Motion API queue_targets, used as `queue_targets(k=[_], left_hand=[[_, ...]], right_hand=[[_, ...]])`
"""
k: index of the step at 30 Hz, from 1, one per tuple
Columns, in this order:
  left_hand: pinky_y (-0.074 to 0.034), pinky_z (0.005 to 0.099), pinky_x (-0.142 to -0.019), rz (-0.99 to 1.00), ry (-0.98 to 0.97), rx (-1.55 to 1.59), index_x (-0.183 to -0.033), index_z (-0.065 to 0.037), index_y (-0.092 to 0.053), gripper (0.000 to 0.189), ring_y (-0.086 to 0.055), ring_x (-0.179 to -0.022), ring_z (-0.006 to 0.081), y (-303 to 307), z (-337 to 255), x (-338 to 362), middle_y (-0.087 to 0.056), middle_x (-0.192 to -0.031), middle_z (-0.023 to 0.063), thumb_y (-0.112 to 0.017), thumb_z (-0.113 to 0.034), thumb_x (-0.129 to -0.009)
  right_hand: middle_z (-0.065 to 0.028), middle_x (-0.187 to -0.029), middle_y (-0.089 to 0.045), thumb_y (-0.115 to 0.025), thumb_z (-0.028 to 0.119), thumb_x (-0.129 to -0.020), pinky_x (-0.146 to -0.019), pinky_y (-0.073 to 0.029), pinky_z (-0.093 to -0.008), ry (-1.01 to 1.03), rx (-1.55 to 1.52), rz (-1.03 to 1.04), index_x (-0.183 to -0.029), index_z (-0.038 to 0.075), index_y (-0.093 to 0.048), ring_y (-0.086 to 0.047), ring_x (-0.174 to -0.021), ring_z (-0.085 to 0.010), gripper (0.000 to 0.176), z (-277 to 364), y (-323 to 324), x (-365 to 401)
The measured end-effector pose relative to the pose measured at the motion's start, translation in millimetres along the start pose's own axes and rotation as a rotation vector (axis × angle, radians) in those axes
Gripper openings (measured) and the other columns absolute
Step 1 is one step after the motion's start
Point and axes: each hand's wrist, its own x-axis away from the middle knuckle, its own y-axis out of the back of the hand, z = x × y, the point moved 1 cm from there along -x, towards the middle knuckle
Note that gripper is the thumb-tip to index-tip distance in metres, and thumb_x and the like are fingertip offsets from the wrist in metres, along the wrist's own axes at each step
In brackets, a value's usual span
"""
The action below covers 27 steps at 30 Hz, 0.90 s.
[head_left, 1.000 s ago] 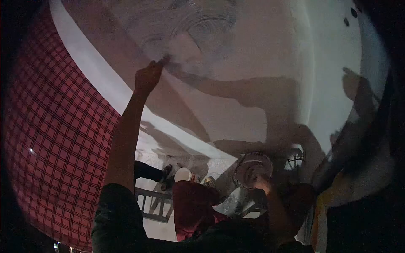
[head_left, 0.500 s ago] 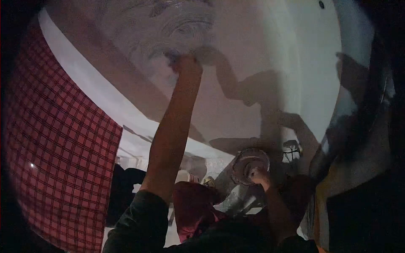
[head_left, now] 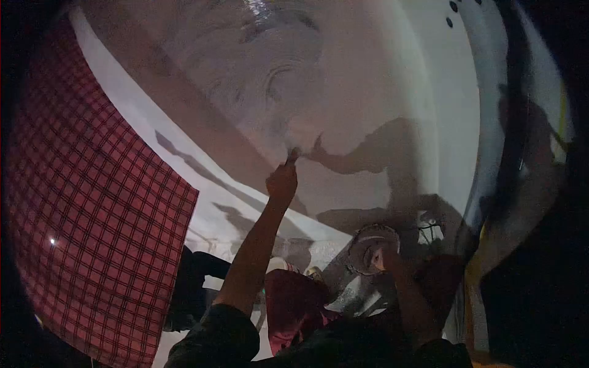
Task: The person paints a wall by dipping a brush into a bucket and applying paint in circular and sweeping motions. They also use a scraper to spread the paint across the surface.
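Note:
In the dim head view, my left hand [head_left: 283, 181] is closed round what looks like a small brush [head_left: 293, 153]. Its dark tip is at or near a large pale surface [head_left: 350, 80] that carries grey, swirling wet-looking streaks [head_left: 276, 80]. Whether the tip touches cannot be made out. Low on the right, my right hand [head_left: 381, 260] grips a round, pale-smeared bucket [head_left: 362, 245] at its near side. The fingers are partly lost in shadow, and the contents are too dark to tell.
A red checked cloth [head_left: 98, 202] hangs at the left. Beside the bucket stands a small wire-like object [head_left: 431, 228]. Shoes [head_left: 282, 265] and a dark-clothed leg of another person [head_left: 202, 270] show below. Shadows of my arms fall on the pale surface.
My left hand has come down the pale surface toward me with the brush, away from the streaks. The right hand stays at the bucket; the view has shifted slightly.

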Motion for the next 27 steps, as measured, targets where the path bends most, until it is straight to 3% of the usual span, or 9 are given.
queue_targets(k=[4,8,12,15,17,20,21,23,27], left_hand=[[-0.05,0.0537,-0.065,0.164,-0.023,0.049,-0.147,-0.018,-0.023,0.06,-0.064,-0.072,0.0396,-42,28,81,-0.064,-0.09,0.022,-0.048,-0.026,-0.092],[-0.048,0.0517,-0.064,0.279,-0.089,0.414,-0.15,-0.016,-0.004,0.084,-0.062,-0.071,0.0418,-101,29,188,-0.063,-0.094,0.0261,-0.058,-0.022,-0.086],[-0.048,0.0509,-0.079,0.569,0.323,0.827,-0.149,-0.013,0.007,0.099,-0.059,-0.093,0.0454,-138,1,270,-0.056,-0.116,0.03,-0.065,-0.034,-0.084],[-0.048,0.0498,-0.078,0.684,0.368,0.989,-0.141,-0.01,-0.005,0.086,-0.06,-0.089,0.0427,-182,-27,313,-0.057,-0.109,0.0278,-0.065,-0.034,-0.084],[-0.049,0.049,-0.078,0.762,0.316,1.031,-0.135,-0.008,-0.013,0.078,-0.061,-0.087,0.0408,-208,-45,328,-0.058,-0.105,0.0263,-0.066,-0.034,-0.084],[-0.05,0.0478,-0.077,0.858,0.191,1.045,-0.127,-0.005,-0.025,0.066,-0.062,-0.084,0.0381,-235,-68,336,-0.06,-0.098,0.0241,-0.066,-0.034,-0.084],[-0.05,0.0475,-0.076,0.874,0.147,1.045,-0.124,-0.004,-0.029,0.063,-0.062,-0.083,0.0372,-240,-69,336,-0.06,-0.096,0.0234,-0.066,-0.034,-0.083],[-0.05,0.0467,-0.076,0.89,0.062,1.024,-0.119,-0.001,-0.036,0.056,-0.063,-0.081,0.0353,-251,-81,333,-0.061,-0.092,0.0219,-0.066,-0.034,-0.083],[-0.051,0.0452,-0.075,0.883,-0.057,1.004,-0.108,0.003,-0.052,0.046,-0.064,-0.076,0.0317,-263,-93,324,-0.063,-0.083,0.019,-0.066,-0.033,-0.083]], right_hand=[[-0.0189,-0.095,-0.066,-0.059,0.036,-0.086,-0.079,-0.049,-0.0411,0.032,0.008,-0.035,-0.107,0.0,-0.065,-0.063,-0.086,-0.0286,0.042,-1,-4,-10],[-0.018,-0.093,-0.067,-0.058,0.038,-0.087,-0.078,-0.049,-0.041,0.132,-0.022,-0.096,-0.107,0.0,-0.065,-0.063,-0.084,-0.0276,0.043,3,-17,-8],[-0.0172,-0.092,-0.067,-0.056,0.039,-0.088,-0.077,-0.049,-0.041,0.367,-0.112,-0.104,-0.106,-0.001,-0.065,-0.063,-0.081,-0.0267,0.044,17,-36,0],[-0.0131,-0.089,-0.068,-0.054,0.04,-0.09,-0.079,-0.049,-0.0396,0.436,-0.422,-0.032,-0.106,-0.001,-0.063,-0.064,-0.084,-0.024,0.044,41,-56,28],[-0.0126,-0.095,-0.067,-0.055,0.042,-0.091,-0.084,-0.049,-0.0397,0.16,-0.487,0.135,-0.112,0.001,-0.062,-0.064,-0.091,-0.0233,0.047,55,-69,32],[-0.0121,-0.134,-0.048,-0.051,0.041,-0.094,-0.102,-0.036,-0.0474,0.024,-0.81,0.35,-0.136,0.009,-0.043,-0.05,-0.118,-0.0287,0.053,35,-109,33],[-0.0125,-0.139,-0.042,-0.05,0.043,-0.094,-0.103,-0.036,-0.0476,-0.134,-1.168,0.379,-0.14,0.01,-0.037,-0.046,-0.122,-0.0299,0.058,84,-92,59],[-0.0141,-0.136,-0.044,-0.052,0.043,-0.094,-0.1,-0.04,-0.0453,-0.181,-1.322,0.477,-0.142,0.01,-0.034,-0.049,-0.119,-0.0304,0.061,58,-128,20],[-0.0114,-0.127,-0.048,-0.054,0.043,-0.093,-0.095,-0.043,-0.0419,-0.13,-1.249,0.315,-0.137,0.009,-0.036,-0.051,-0.113,-0.0258,0.059,65,-119,22]])
